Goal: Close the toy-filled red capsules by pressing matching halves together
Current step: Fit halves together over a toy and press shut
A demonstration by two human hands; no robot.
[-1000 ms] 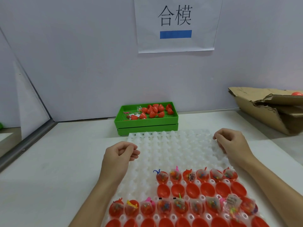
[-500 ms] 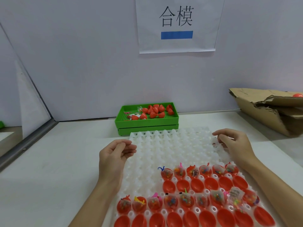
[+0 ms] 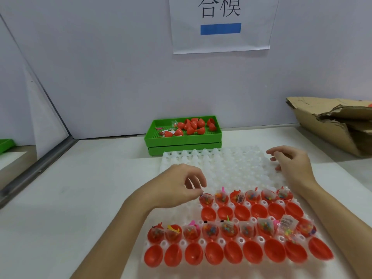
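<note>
A white dimpled tray (image 3: 231, 168) lies in front of me. It holds two rows of toy-filled red capsule halves (image 3: 243, 197) (image 3: 227, 230), each with a row of empty red halves (image 3: 257, 211) (image 3: 231, 253) just in front. My left hand (image 3: 179, 186) hovers at the left end of the far filled row, its loosely curled fingertips at the leftmost filled half (image 3: 206, 199). My right hand (image 3: 291, 165) floats over the tray's bare right part with relaxed fingers and holds nothing.
A green tray (image 3: 183, 141) with several closed red capsules and loose toys stands behind the white tray, against the wall. A torn cardboard box (image 3: 330, 125) lies at the right. A mirror-like panel with a metal rail (image 3: 40, 168) borders the left side.
Both hands have left the tray's side edges. My left hand moved right to the leftmost filled half of the far row. My right hand lifted slightly. The view has come closer.
</note>
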